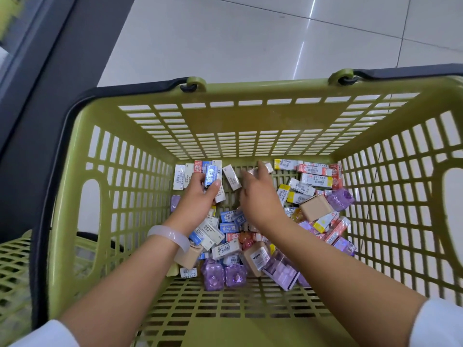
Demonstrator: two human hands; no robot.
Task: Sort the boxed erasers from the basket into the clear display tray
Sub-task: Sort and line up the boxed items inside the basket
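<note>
A: While both arms reach into the green basket point(250, 116), head view: left hand point(198, 196) grips a blue eraser box point(210, 175); right hand point(258, 196), fingers extended, touches a small box point(254, 171) at the far wall. Grasp unclear.

B: Risk?

A: Mixed pile; purple cubes point(213, 274) could get picked. Display tray not visible.

Boxed erasers point(233, 229) heaped in green basket point(250, 118)
</note>
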